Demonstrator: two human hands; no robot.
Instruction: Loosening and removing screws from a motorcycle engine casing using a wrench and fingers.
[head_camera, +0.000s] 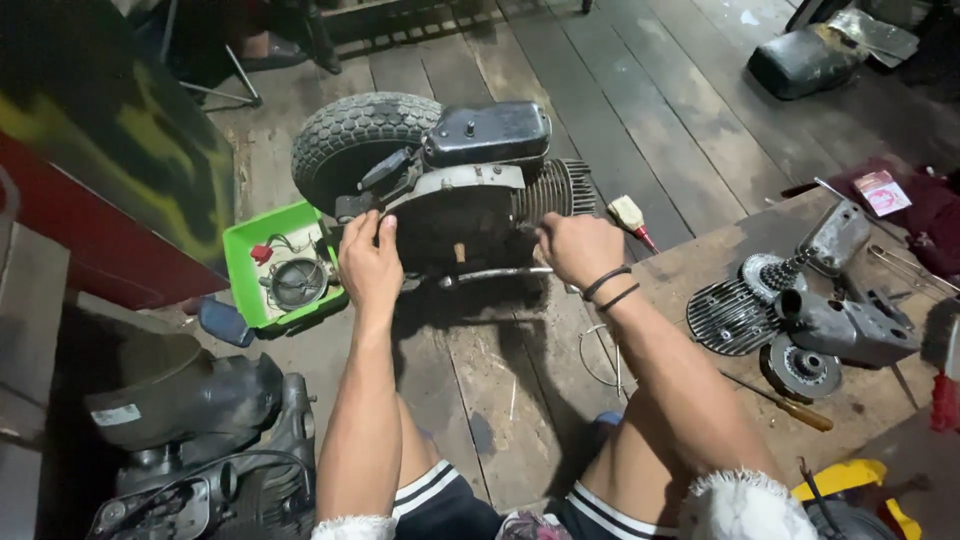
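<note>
A small scooter engine with a knobby tyre and a finned cylinder lies on the wooden floor in front of me. My left hand rests on the engine's left side near a black bracket, fingers curled against the casing. On the right side of the casing, below the fins, my right hand presses with bent fingers; it wears black bands at the wrist. Whether either hand holds a small part or tool is hidden.
A green tray with a round part and wires sits left of the engine. Engine parts, a finned cover and a screwdriver lie on a board at right. Another engine is at lower left. A brush lies behind.
</note>
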